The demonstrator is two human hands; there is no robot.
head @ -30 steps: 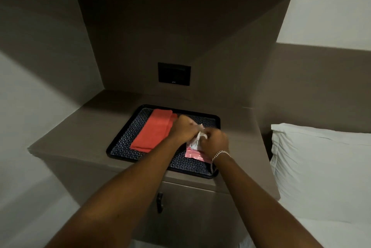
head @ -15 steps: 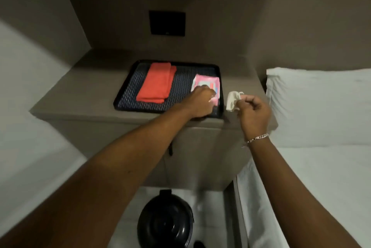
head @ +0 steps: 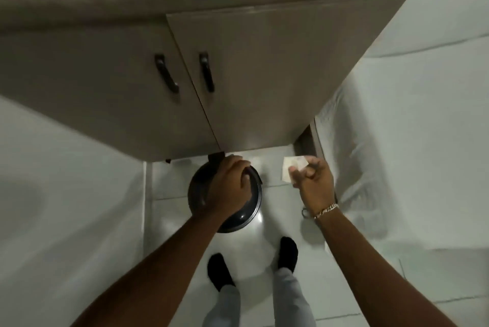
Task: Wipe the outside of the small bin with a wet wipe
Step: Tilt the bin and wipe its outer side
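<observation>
Because the small bin [head: 227, 202] sits on the white floor [head: 264, 247], tucked just under the cupboard [head: 238, 75] and right in front of our feet, we have to bend down to reach it. Our left hand [head: 230, 183] lies on its dark round lid [head: 239, 217], fingers curled over the far edge. We cannot tell if it is squeezing hard or only resting there. Our right hand [head: 312, 181] is off to the side, not touching the bin, and it pinches the wet wipe [head: 291, 168] between thumb and fingers.

We think the bin is light and hard, maybe plastic or thin metal, so it could slide or tip if we push on it. The shiny lid looks slippery too. A good place to hold is the top rim, pressing down, while the other hand rubs the sides. The wipe is soft and floppy, so we should bunch it up a bit in our fingers.
</observation>
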